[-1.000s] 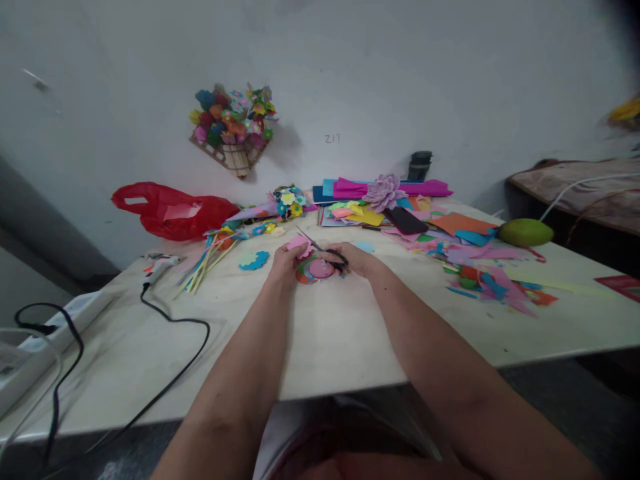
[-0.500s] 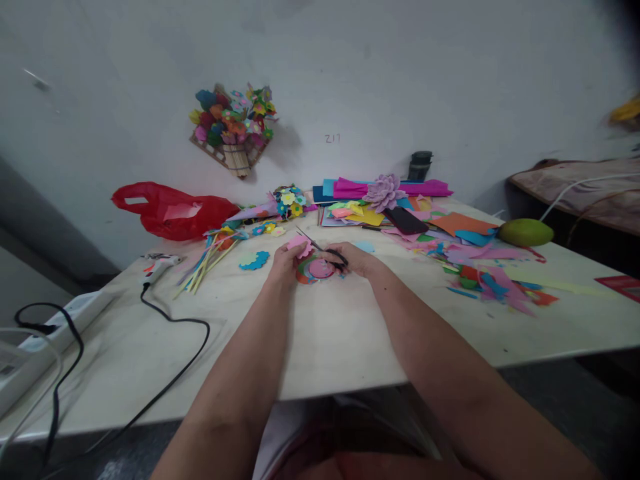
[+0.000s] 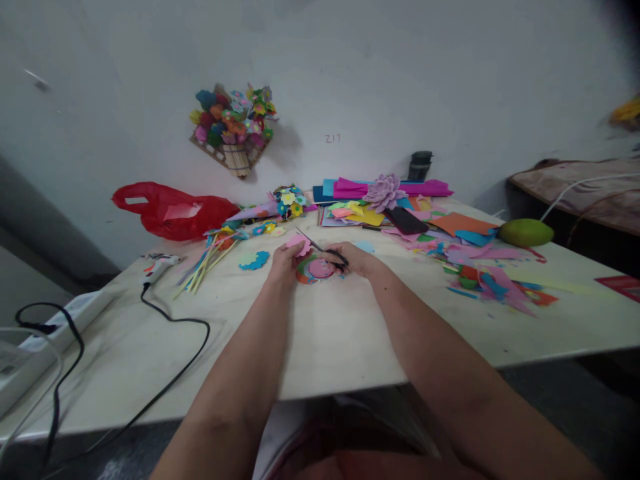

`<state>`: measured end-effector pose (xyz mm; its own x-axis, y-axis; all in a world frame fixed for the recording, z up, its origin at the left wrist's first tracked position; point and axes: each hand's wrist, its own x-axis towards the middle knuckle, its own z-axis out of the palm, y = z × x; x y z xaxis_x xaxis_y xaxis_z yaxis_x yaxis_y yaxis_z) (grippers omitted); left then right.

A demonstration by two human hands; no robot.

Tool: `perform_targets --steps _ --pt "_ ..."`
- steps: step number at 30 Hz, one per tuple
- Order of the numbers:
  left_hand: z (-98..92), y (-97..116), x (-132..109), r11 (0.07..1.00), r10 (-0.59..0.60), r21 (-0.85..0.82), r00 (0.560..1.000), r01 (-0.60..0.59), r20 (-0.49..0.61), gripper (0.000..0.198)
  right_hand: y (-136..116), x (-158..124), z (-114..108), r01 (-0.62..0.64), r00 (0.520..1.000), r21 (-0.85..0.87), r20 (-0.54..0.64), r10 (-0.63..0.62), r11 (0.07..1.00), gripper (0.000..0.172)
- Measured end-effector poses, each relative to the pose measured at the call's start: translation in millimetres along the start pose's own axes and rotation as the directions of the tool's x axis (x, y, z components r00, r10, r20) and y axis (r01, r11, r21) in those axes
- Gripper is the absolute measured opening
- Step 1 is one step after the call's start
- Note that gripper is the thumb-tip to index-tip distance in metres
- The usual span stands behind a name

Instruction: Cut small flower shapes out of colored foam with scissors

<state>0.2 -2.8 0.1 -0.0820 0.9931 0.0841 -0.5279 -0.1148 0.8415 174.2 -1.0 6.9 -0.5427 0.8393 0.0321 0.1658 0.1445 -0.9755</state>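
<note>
Well, head view: left hand [image 3: 284,261] pinches a pink paper piece [image 3: 300,245], and right hand [image 3: 358,259] is closed through the handles of black scissors [image 3: 326,253] with the blades pointing at the piece. All this is mid-table [image 3: 320,347], nearer the far edge, just above a round stack of coloured cutouts [image 3: 318,270]. Piece looks thin, light and floppy, likely to crease or tear, so best pinched at its rim close beside the cut line; scrap pile [image 3: 480,267] lies toward the right edge, glue gun [image 3: 157,265] near the left edge.
</note>
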Motion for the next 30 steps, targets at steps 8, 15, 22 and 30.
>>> perform_targets --steps 8,15,22,30 --pt "-0.1 0.3 0.8 1.0 -0.022 -0.007 0.999 0.022 -0.026 0.014 2.2 0.1 -0.7 -0.01 1.0 -0.004 -0.006 0.01 1.0 0.019" --pt "0.4 1.0 0.4 1.0 -0.006 -0.006 0.999 0.005 -0.048 0.014 -2.5 -2.9 1.4 -0.031 0.999 -0.036 -0.021 0.03 0.999 0.022" --pt "-2.0 0.3 2.3 1.0 0.008 -0.001 0.999 -0.008 -0.037 0.015 -3.7 -4.7 1.2 -0.035 0.999 -0.028 -0.015 0.035 0.999 0.022" --pt "1.2 1.9 0.1 1.0 0.001 0.001 0.998 -0.001 -0.059 0.016 -3.1 -4.0 0.1 -0.043 0.999 -0.029 -0.008 0.043 0.999 0.019"
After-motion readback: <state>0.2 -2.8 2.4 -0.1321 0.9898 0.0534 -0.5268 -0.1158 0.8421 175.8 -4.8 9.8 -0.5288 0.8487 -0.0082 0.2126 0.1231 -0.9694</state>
